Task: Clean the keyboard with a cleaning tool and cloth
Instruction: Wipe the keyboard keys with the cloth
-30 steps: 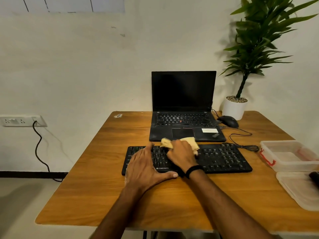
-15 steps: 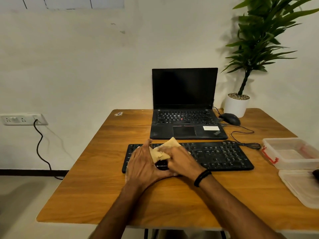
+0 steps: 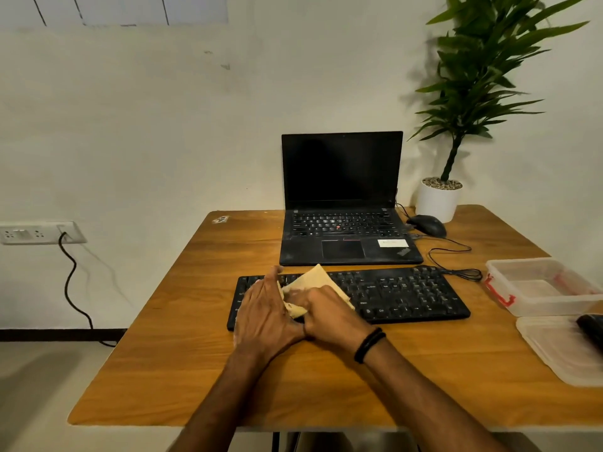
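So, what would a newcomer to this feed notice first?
The two hands meeting mid-frame: the right hand grips a tan cloth on the left half of the black keyboard, with the left hand beside it. Behind stands an open laptop with a dark screen, and a tall green plant rises at the far right.

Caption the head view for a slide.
Right hand grips a tan cloth on the black keyboard, left hand against the cloth.

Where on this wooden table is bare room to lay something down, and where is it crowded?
Free: the left part of the wooden table, between its edge and the black keyboard and black laptop; also the near strip before the keyboard, beside the forearms. Crowded: the right side, with clear plastic box, lid, mouse cable.
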